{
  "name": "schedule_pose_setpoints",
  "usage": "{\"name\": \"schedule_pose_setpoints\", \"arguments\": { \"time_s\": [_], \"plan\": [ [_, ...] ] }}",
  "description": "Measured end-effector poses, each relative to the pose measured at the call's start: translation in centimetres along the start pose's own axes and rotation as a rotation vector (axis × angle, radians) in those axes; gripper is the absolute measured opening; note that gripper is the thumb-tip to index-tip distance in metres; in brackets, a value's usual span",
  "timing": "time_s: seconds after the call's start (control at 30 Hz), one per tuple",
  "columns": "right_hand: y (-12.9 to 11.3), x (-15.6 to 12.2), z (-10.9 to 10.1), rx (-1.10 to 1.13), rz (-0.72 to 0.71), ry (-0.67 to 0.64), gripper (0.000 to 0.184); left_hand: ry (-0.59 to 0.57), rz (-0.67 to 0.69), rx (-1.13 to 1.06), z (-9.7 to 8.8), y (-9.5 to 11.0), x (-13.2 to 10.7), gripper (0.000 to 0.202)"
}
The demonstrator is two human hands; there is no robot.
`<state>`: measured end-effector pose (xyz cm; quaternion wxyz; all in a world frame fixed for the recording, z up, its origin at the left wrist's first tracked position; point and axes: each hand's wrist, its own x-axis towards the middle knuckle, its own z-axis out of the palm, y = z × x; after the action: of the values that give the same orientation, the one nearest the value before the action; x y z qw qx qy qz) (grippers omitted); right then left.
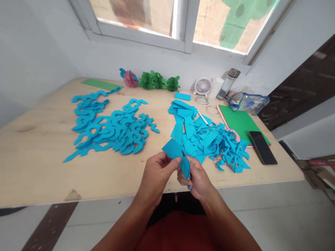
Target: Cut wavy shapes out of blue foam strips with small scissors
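Near the table's front edge, my left hand (156, 176) pinches a folded piece of blue paper (172, 149) between thumb and fingers. My right hand (198, 177) is wrapped round a pair of scissors (190, 187), mostly hidden by the fingers. The dark blade tips show at the paper, where a curved flap bends down over my right fingers. Just beyond my hands lies a heap of blue paper scraps (206, 139). To the left rest many wavy, curved blue paper cutouts (117, 130) in overlapping layers.
Folded blue strips (181, 108) and a white pen (202, 116) lie by the scraps. At right are green paper (239, 120), a phone (263, 148) and a clear pouch (248, 103). A small fan (202, 86), bottle (228, 83) and green paper decorations (157, 81) stand along the wall.
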<state>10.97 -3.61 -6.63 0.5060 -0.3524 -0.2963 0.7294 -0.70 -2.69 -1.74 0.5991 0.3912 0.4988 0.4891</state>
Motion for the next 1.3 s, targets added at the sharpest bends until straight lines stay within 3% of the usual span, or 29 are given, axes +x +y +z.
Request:
{"name": "schedule_pose_setpoints", "arguments": {
  "time_s": [0.63, 1.3],
  "plan": [
    [0.4, -0.2, 0.4, 0.063, -0.014, -0.005, 0.034, 0.023, 0.008, -0.127, 0.1, -0.1, 0.0, 0.006],
    [-0.1, -0.8, 0.6, -0.032, 0.084, 0.081, 0.042, -0.138, -0.042, -0.073, -1.5, 0.3, 1.0, 0.011]
  ]
}}
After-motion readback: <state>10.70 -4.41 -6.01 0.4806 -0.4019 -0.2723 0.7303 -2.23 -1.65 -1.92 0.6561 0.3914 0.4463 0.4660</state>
